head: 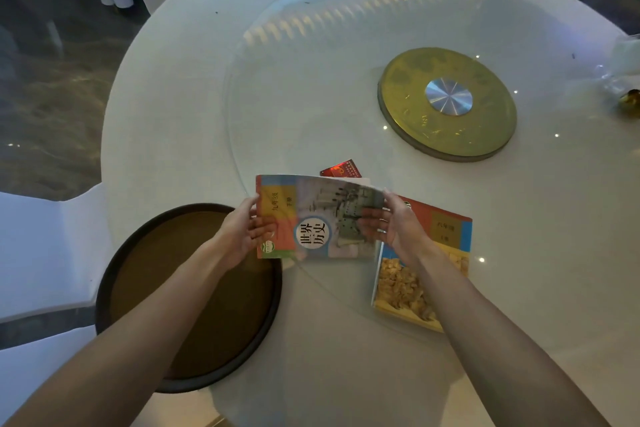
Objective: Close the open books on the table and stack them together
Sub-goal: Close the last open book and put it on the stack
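A history textbook (311, 218) with a colourful cover is held above the white round table (180, 114), its cover nearly flat over the pages. My left hand (242, 232) grips its left edge, and my right hand (391, 222) holds its right edge with the thumb on top. To the right lies a second closed textbook (450, 236) with an orange, blue and yellow cover, partly under my right forearm. A small red booklet (341, 169) shows just beyond the held book.
A dark round tray (194, 305) sits at the near left under my left forearm. A glass turntable with a gold hub (446, 104) covers the table's middle. White-covered chairs (41, 253) stand at the left; glassware (623, 80) is at the far right.
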`<action>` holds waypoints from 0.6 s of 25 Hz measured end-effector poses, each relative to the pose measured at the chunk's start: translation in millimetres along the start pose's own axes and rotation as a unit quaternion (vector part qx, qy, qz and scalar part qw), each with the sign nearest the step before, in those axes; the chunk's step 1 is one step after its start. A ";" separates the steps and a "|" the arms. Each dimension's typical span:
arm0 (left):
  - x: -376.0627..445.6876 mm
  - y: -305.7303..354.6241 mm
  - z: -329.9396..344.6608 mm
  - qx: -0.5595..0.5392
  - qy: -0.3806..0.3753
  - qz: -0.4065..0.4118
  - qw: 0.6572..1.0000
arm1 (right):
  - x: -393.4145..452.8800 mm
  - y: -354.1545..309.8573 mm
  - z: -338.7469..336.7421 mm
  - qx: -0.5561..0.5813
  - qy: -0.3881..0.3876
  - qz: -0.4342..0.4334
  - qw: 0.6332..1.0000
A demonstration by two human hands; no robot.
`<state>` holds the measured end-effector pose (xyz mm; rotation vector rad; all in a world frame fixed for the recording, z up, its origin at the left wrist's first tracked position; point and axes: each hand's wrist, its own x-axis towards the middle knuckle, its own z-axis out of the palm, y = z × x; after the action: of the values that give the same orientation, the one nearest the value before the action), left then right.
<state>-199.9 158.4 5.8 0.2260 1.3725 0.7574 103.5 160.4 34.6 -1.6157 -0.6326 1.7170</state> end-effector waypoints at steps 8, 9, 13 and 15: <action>38.9 -5.0 0.3 0.221 0.059 0.052 0.972 | 61.6 6.4 14.2 -0.130 0.056 0.035 0.989; 42.4 -7.3 -0.4 0.241 0.074 0.063 0.966 | 65.8 8.9 14.5 -0.166 0.078 0.034 0.982; 51.6 -11.4 2.1 0.298 0.120 0.093 0.942 | 74.0 21.2 11.9 -0.368 0.171 0.007 0.914; 54.4 -10.2 5.9 0.320 0.135 0.091 0.933 | 74.4 26.8 12.8 -0.318 0.156 0.014 0.935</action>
<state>-190.3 185.3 -42.0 0.7945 1.8541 0.4778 87.4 200.7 -32.7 -2.2872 -1.0787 1.2867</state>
